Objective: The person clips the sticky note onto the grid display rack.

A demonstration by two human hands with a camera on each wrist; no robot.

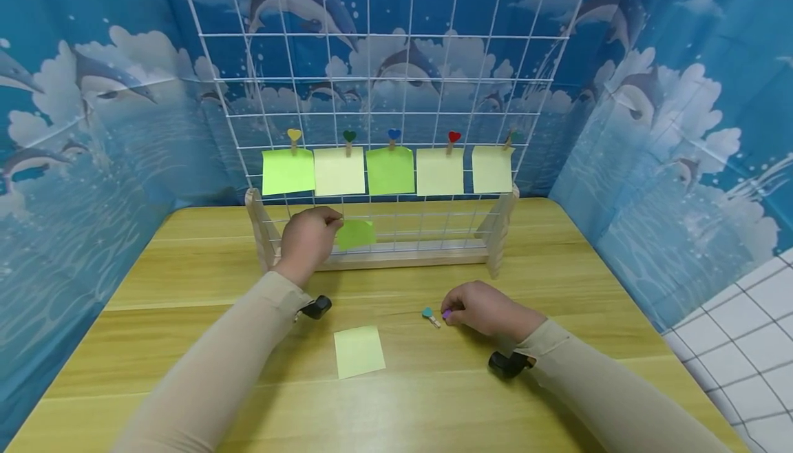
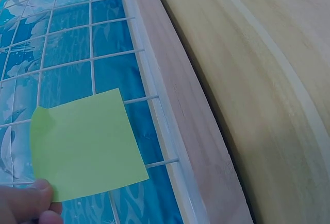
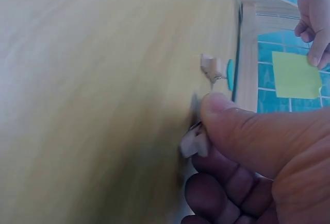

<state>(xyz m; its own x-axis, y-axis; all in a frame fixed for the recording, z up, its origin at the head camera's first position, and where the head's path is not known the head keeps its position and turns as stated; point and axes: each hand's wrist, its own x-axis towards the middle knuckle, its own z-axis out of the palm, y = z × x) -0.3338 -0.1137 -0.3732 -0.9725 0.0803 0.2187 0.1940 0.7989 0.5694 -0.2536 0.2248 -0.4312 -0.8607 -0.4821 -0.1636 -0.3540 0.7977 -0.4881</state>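
My left hand [image 1: 310, 236] pinches a green sticky note [image 1: 356, 234] by its edge, in front of the lower rows of the white wire grid [image 1: 405, 114]. The left wrist view shows this note [image 2: 90, 147] flat, with thumb and finger at one corner. Low over the table, my right hand [image 1: 486, 308] pinches a small wooden clothespin [image 3: 195, 141] with a purple top [image 1: 447, 314]. Beside it lies another clothespin [image 1: 431, 317] with a teal heart. A pale yellow sticky note [image 1: 359, 352] lies on the table between the forearms.
Across the grid hangs a row of several green and pale yellow notes [image 1: 390, 171], each under a heart-topped clothespin [image 1: 454, 140]. A wooden base [image 1: 403, 258] carries the grid on the wood-grain table [image 1: 186, 288]. Dolphin-print curtains [image 1: 87, 116] stand behind and at the sides.
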